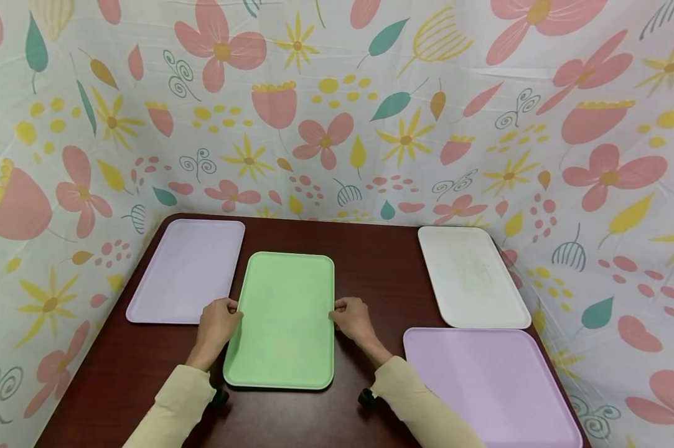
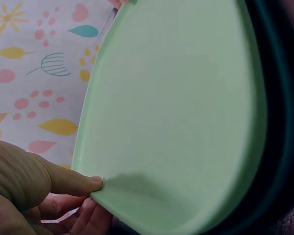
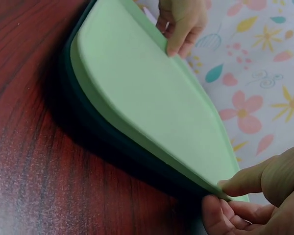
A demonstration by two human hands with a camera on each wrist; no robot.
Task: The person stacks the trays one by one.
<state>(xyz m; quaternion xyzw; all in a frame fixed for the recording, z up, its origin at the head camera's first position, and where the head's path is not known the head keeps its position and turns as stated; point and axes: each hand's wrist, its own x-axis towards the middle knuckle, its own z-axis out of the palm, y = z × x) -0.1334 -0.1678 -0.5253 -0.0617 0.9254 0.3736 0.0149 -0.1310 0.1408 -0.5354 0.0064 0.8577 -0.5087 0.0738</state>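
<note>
From the head we get bright, even light, a sheen on the bench (image 1: pixel 283 420), and cloth (image 1: pixel 325 62) stretched towards the corners. Our left wrist view is dimmer; a soft shadow falls on the green tray (image 2: pixel 171 98) beside the left hand (image 2: pixel 29 186), and the tray's right rim blurs. From the right wrist, the bench looks grainy.

In the head view we sit farthest back, looking forward and down over the table (image 1: pixel 377 264) from its near side to its far edge and the floral curtain (image 1: pixel 337 186) beyond. In the left wrist view we look from close up across the green tray (image 1: pixel 286 317) toward the right hand (image 1: pixel 353 318); in the right wrist view, just as near, we face back toward the left hand (image 1: pixel 218 325). All three share the tray, parts of both hands and some curtain.
</note>
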